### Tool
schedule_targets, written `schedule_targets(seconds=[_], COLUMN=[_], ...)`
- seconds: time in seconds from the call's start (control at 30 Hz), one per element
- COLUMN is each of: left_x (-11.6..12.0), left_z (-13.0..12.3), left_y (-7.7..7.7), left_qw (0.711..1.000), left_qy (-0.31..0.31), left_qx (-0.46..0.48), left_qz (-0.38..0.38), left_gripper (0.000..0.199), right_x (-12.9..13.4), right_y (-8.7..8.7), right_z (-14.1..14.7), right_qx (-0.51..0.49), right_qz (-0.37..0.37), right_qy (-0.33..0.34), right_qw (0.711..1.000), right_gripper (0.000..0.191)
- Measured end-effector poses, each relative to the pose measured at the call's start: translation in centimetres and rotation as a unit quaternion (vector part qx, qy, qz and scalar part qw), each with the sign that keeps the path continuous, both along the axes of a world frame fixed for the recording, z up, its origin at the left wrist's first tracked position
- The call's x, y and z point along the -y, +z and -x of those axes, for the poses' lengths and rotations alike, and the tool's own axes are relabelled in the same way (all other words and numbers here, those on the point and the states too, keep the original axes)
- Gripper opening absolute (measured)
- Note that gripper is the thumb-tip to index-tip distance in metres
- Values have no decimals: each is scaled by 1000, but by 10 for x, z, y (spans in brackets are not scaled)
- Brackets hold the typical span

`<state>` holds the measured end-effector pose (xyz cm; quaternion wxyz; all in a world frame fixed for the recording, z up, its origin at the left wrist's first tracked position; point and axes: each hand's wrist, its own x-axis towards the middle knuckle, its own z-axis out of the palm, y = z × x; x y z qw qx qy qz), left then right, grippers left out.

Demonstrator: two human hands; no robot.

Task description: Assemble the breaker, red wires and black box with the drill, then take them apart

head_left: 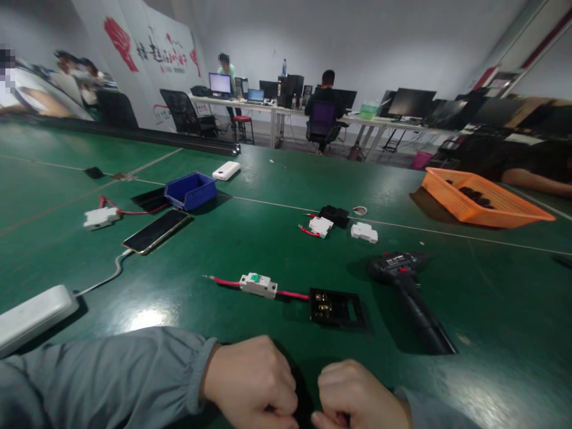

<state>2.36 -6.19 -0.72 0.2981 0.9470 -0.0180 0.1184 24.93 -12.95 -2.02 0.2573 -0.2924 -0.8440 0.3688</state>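
My left hand (252,378) rests at the near edge of the green table, curled into a loose fist. Beside it, a small gap away, my right hand (357,393) is curled the same way. Nothing shows in either. Just beyond them lies a white circuit breaker (259,285) with a green switch and a red wire (226,281) out of its left end. Another red wire (292,294) runs from it to a black plastic housing (337,308) with brass-coloured contacts. A black cordless drill (413,298) lies on its side to the right, apart from my right hand.
Further off are two white breakers (320,226) (364,232), a blue bin (191,190) and an orange basket (487,196) with dark parts. At left lie a phone (157,231), a white power strip (38,316) and a wired breaker (102,217). Several people sit or stand beyond.
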Motion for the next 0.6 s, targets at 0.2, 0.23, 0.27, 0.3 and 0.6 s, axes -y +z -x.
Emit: schedule_targets(seconds=[0.2,0.23,0.27,0.3,0.6], left_x=[1,1,2,2,3], left_z=[0,0,0,1,1], left_y=[0,1,2,3,1], left_qw=[1000,1000,1000,1000,999], left_qy=[-4,-3,-2,1,2], left_qx=[-7,-7,-6,-5,8], left_qz=[-12,-14,-16,-18,-39], left_gripper=[33,33,33,33,31], right_x=[2,2,3,2,0], right_y=[12,13,14,15,15], right_z=[6,6,7,7,5], right_qx=[15,19,25,30,57], right_qz=[-3,-3,-1,1,-17], right_qy=[-49,-50,-50,-49,-31], right_qw=[999,999,998,998,998], right_gripper=[34,34,34,35,35])
